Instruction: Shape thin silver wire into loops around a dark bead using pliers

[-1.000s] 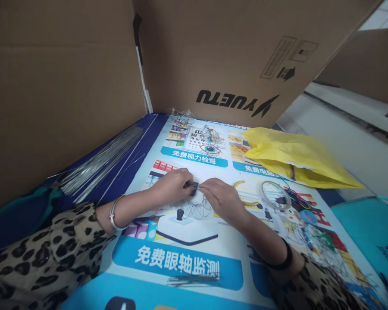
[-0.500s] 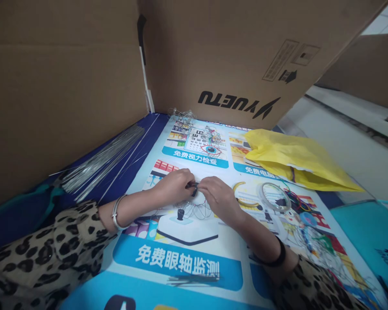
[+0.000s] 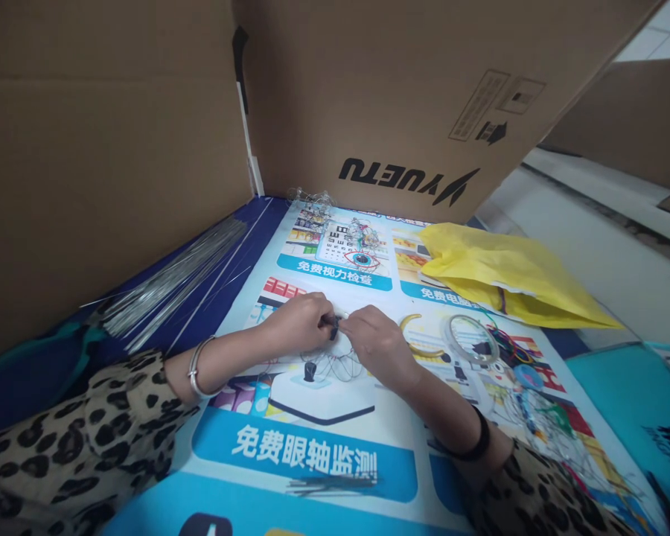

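My left hand (image 3: 298, 321) and my right hand (image 3: 375, 344) meet fingertip to fingertip over a printed poster mat (image 3: 335, 417). Both are closed in a pinch on a small dark piece (image 3: 333, 325) with thin wire loops (image 3: 335, 365) hanging from it toward me. A silver bangle sits on my left wrist and a black band on my right. Both sleeves are leopard print.
A bundle of straight silver wires (image 3: 173, 279) lies at the left against a cardboard wall (image 3: 112, 149). A yellow plastic bag (image 3: 508, 272), a roll of clear tape (image 3: 472, 336) and tangled coloured wires (image 3: 547, 417) lie to the right. Short dark rods (image 3: 332, 485) rest near me.
My hands have stayed pinched together on the dark piece with only slight finger shifts. The view has wobbled a little.
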The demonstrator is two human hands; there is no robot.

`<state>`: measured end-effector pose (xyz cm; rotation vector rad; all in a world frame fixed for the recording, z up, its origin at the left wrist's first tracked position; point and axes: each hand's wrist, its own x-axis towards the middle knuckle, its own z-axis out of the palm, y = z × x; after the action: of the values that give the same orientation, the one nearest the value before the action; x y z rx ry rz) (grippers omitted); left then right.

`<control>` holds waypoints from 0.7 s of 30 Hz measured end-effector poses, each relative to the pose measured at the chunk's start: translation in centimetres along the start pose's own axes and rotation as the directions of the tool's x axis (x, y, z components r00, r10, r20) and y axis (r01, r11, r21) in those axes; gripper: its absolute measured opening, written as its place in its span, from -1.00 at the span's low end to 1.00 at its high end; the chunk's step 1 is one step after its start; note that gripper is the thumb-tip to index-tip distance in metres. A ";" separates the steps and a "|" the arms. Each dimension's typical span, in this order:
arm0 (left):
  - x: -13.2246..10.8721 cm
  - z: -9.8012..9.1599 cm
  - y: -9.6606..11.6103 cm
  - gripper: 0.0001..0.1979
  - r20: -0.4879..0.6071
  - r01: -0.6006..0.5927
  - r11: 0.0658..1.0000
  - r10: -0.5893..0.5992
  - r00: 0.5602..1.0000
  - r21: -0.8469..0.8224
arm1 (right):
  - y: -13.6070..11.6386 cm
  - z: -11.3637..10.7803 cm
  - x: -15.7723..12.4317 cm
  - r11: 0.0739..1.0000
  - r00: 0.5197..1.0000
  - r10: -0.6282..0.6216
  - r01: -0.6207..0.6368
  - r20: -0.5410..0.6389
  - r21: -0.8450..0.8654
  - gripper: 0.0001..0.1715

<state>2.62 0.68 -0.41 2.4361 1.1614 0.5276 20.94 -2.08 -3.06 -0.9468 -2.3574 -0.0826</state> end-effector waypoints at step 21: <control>0.1 0.2 0.2 -0.88 0.000 0.043 0.999 -0.043 0.999 -0.012 | -2.3 -1.3 1.2 0.948 0.961 0.002 0.086 0.277 -0.306 -0.86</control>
<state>2.91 0.58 -0.52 2.3953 1.2039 0.5204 19.43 -3.36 -0.99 -1.1185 -2.6741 -0.3797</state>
